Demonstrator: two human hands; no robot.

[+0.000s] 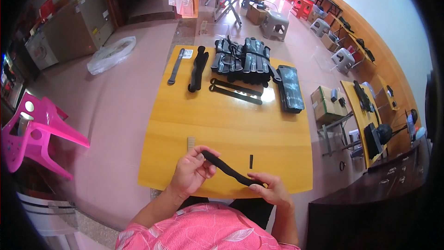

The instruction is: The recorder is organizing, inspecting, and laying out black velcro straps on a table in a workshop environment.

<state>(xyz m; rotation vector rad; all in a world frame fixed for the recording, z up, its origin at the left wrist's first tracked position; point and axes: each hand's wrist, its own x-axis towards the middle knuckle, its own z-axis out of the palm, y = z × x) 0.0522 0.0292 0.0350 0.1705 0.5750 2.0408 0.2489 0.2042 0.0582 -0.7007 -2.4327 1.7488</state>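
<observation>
Hands hold a black strap (227, 170) stretched between them over the near edge of the yellow tabletop (231, 125): the left hand (192, 171) has its grip clamped on the strap's upper end, the right hand (270, 187) pinches the lower end. A small black piece (251, 161) lies just beyond. Farther back sit two loose straps (236, 91), a pile of black strapped bundles (243, 60) and a flat black pad (290, 88).

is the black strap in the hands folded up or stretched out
Stretched out: the black strap runs in one length from the left hand to the right hand.
</observation>
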